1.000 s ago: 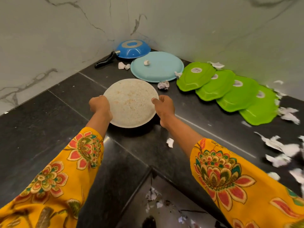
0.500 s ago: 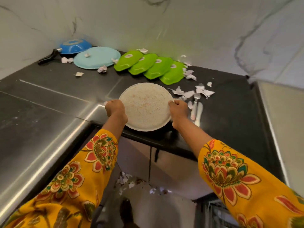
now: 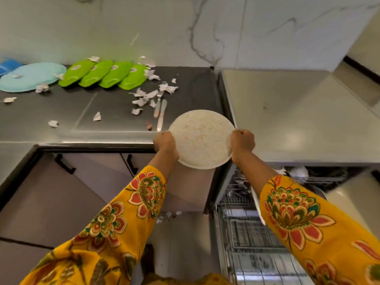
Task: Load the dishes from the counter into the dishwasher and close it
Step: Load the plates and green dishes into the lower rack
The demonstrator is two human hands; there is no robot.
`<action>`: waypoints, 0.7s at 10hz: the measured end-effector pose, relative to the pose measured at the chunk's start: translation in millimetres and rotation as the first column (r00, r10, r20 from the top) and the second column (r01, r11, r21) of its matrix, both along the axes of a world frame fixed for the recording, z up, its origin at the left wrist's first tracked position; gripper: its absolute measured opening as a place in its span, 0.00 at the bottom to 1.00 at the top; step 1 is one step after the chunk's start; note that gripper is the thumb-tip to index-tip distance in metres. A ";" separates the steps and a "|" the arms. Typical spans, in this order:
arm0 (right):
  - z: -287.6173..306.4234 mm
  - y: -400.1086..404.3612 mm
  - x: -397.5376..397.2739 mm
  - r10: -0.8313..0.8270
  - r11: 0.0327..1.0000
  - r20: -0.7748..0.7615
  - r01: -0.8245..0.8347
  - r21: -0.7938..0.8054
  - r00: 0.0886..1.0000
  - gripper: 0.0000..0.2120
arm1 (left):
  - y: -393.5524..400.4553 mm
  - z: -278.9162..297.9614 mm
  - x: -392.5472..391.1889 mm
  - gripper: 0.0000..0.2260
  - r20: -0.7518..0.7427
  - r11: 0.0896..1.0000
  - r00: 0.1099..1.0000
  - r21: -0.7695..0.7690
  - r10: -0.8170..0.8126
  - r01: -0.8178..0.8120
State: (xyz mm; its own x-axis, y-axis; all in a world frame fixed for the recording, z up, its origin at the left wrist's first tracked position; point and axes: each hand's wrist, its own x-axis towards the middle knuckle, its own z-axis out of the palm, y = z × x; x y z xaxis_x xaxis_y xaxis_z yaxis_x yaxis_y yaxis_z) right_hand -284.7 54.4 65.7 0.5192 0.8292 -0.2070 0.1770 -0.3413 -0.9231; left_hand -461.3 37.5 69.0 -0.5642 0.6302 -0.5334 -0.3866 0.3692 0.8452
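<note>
**Speckled plate in transit, counter to dishwasher rack**

The speckled plate (image 3: 201, 138) was off the counter (image 3: 107, 112), held in the air at the counter's front right corner, face toward the camera and roughly level, maybe tipped a bit. Left hand (image 3: 165, 144) gripped its left rim, right hand (image 3: 242, 144) gripped its right rim, fingers of both curled round the edge. Two-handed carry, nothing slack.

Step in hand, as I judged it: transport of one plate, pick done, placement not yet done. The open dishwasher rack (image 3: 253, 239) sat below and right of the plate, wire tines visible; some items already at the back of it, too blurred to name.

Next move called for: swing right and down, turn the plate on edge, slot it between tines. Probably one hand has to let go for that. Risk: rim clipping the steel top (image 3: 298, 112) right of the plate or the rack frame on the way down.

Left of the plate on the counter and not yet loaded: cutlery (image 3: 160, 108) just beside it, four green plates (image 3: 104, 75) further left in an overlapped row, a light blue plate (image 3: 30, 77) beyond them, a blue item (image 3: 8, 65) at the far left edge, cut off. Paper scraps (image 3: 144, 97) were scattered among them. Task was early; most dishes remained.
</note>
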 end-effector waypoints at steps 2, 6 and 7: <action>-15.9 -49.4 85.5 -0.149 0.987 -0.003 0.148 -0.064 0.989 0.12 | -35.5 -6.2 90.6 0.16 -0.074 0.963 0.962 0.038 -0.264 0.268; -83.0 -153.5 179.8 -0.458 0.883 -0.066 0.444 -0.153 0.887 0.23 | -99.7 -68.6 182.2 0.06 0.144 0.855 0.842 0.083 -0.519 0.513; -110.2 -171.3 186.3 -0.477 0.858 -0.038 0.456 -0.236 0.878 0.23 | -107.0 -87.2 190.8 0.06 0.144 0.826 0.817 -0.002 -0.558 0.564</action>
State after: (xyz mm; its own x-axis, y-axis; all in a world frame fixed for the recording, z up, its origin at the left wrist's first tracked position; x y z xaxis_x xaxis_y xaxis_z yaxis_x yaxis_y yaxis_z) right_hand -98.4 -116.9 -44.5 0.8038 0.4250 -0.4162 -0.1339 -0.5525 -0.8227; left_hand -270.4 -69.5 -18.2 -0.0425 0.7908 -0.6106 -0.2074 0.5909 0.7796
